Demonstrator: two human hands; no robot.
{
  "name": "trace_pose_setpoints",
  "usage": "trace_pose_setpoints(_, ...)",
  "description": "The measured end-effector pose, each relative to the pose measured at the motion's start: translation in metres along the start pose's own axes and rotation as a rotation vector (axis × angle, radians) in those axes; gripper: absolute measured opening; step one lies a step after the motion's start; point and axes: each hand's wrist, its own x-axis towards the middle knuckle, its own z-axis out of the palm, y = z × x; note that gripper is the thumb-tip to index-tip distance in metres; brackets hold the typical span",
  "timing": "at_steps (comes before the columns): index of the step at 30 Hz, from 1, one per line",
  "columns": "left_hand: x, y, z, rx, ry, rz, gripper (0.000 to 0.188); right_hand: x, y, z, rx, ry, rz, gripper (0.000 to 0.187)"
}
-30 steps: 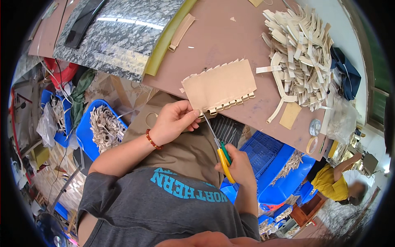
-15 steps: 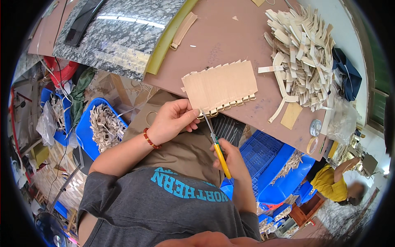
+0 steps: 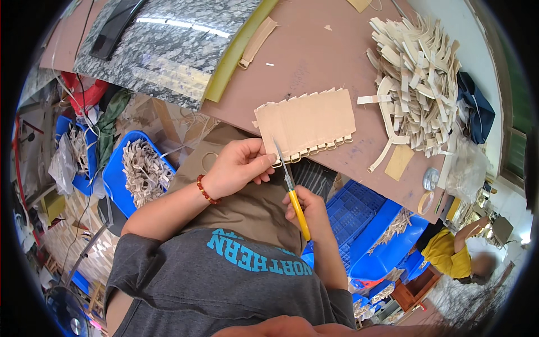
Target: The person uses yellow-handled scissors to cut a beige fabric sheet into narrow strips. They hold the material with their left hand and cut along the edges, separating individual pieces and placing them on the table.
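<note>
A row of tan straps (image 3: 309,123) lies at the table's near edge, joined side by side into a panel. Gold-coloured metal rings (image 3: 313,149) line its lower side. At the panel's lower left corner, my left hand (image 3: 245,163) pinches the end strap between thumb and fingers. My right hand (image 3: 307,208) is wrapped round yellow-handled scissors (image 3: 300,215). Their narrow metal blades point up and left, crossing the panel's left end close to my left fingertips. Whether the blades touch the strap I cannot tell.
A big heap of pale straps (image 3: 421,84) covers the table's right side, near tape rolls (image 3: 426,202). A stone-patterned slab (image 3: 163,50) with a phone (image 3: 115,28) is at upper left. Blue bins (image 3: 120,185) of straps stand below. A person in yellow (image 3: 447,254) works at right.
The scissors' blades have moved up and now lie further over the panel's left end. The left hand keeps its pinch. The whole view has shifted slightly.
</note>
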Motion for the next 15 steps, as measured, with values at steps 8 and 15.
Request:
trace_pose_setpoints(8,0.0,0.001,-0.001,0.017,-0.018,-0.046,0.017,0.01,-0.022,0.009,-0.09,0.034,-0.075,0.03)
trace_pose_setpoints(15,-0.001,-0.002,-0.003,-0.012,-0.084,-0.067,0.017,0.019,-0.031,0.005,-0.166,0.029,-0.127,0.032)
